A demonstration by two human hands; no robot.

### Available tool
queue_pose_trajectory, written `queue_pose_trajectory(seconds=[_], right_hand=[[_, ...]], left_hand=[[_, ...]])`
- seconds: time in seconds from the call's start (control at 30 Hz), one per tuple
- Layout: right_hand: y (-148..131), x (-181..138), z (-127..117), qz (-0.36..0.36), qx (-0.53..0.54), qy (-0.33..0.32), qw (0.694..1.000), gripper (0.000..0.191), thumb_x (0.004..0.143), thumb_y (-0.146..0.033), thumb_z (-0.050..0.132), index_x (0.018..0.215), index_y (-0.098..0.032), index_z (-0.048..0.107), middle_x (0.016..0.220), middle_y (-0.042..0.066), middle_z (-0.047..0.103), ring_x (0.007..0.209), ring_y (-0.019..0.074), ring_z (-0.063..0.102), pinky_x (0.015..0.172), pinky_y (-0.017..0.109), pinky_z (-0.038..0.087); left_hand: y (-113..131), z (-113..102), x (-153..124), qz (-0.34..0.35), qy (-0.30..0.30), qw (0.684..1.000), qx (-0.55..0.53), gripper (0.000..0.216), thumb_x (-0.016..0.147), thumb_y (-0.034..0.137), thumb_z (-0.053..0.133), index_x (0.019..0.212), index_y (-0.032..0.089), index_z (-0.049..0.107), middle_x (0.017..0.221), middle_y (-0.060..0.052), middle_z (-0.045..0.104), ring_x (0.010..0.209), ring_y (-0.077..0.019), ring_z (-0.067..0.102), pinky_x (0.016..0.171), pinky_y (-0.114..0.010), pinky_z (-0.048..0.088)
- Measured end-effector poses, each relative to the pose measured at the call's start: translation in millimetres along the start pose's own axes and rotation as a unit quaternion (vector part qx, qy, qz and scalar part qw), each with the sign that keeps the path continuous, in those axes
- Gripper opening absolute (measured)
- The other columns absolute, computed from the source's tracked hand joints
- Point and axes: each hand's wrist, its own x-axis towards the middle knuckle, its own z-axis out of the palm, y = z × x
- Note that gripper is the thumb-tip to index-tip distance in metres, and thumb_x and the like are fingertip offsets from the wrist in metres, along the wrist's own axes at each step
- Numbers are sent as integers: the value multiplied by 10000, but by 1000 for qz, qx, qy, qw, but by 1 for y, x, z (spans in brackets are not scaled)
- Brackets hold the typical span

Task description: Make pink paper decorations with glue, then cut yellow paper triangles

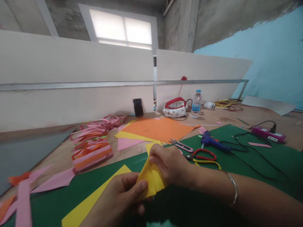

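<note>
Both my hands hold a folded piece of yellow paper (151,177) above the green mat. My left hand (123,194) pinches its lower left part between thumb and fingers. My right hand (170,162) is closed on the upper right part, and its fingers hide some of the fold. Under my left wrist lies a long yellow paper strip (94,196) on the mat. Just past my right hand are scissors (205,156) with one red and one yellow handle, and small pink thread snips (183,145).
Orange sheets (158,127) lie over yellow and pink paper ahead. Pink and orange strips (93,146) are heaped at the left. A blue glue gun (214,142) with its cord, a purple power strip (268,134), a water bottle (196,105), a pouch (175,108) and a phone (138,107) stand or lie farther back.
</note>
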Motion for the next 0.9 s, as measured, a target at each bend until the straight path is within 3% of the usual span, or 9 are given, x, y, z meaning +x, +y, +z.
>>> queue_pose_trajectory(seconds=[0.1, 0.2, 0.27, 0.37, 0.5, 0.67, 0.9], right_hand=[[2, 1, -5, 2, 27, 13, 1000, 103, 856, -210, 454, 855, -169, 548, 675, 23, 580, 598, 155, 519, 567, 255, 318], [8, 2, -3, -1, 126, 15, 992, 71, 827, -194, 487, 805, -174, 552, 712, 14, 571, 652, 149, 508, 611, 262, 331], [12, 4, -1, 12, 190, 7, 982, 49, 791, -183, 526, 751, -175, 552, 700, 0, 554, 655, 138, 494, 612, 254, 335], [16, 7, 1, 51, 253, -30, 966, 76, 781, -186, 519, 707, -172, 533, 615, -24, 532, 553, 111, 497, 524, 221, 348], [14, 10, 2, 104, 332, -65, 935, 111, 802, -196, 475, 699, -168, 506, 572, -32, 543, 475, 90, 521, 445, 184, 373], [12, 9, 5, 91, 352, -3, 932, 111, 830, -265, 545, 821, -155, 557, 733, -11, 579, 660, 98, 547, 593, 203, 427], [5, 3, 2, 78, 317, 14, 945, 365, 811, -334, 630, 1114, -145, 553, 875, 42, 619, 780, 147, 578, 675, 263, 459]], left_hand=[[-1, 0, -2, -12, 30, 999, -19, 393, 720, 541, 614, 646, 156, 648, 464, 36, 547, 325, -46, 413, 354, -156, 205], [1, 1, -3, -1, 80, 997, -7, 421, 694, 559, 609, 590, 152, 633, 428, 29, 550, 280, -32, 366, 348, -159, 152], [5, -1, -3, 5, 117, 993, 3, 390, 673, 528, 637, 571, 152, 616, 470, 18, 586, 301, -35, 378, 368, -165, 171], [13, -10, -5, 15, 193, 981, 20, 318, 627, 483, 704, 668, 170, 663, 450, 55, 522, 417, -74, 419, 426, -178, 242], [16, -20, -7, 26, 272, 961, 30, 477, 568, 565, 727, 865, 194, 682, 523, 53, 551, 524, -117, 429, 520, -223, 321], [12, -19, -6, 44, 260, 962, 79, 443, 622, 595, 656, 803, 191, 670, 502, 40, 529, 519, -143, 434, 517, -249, 292], [19, -10, -11, 69, 279, 949, 128, 293, 712, 474, 607, 797, 201, 668, 595, 16, 647, 540, -166, 523, 545, -253, 375]])
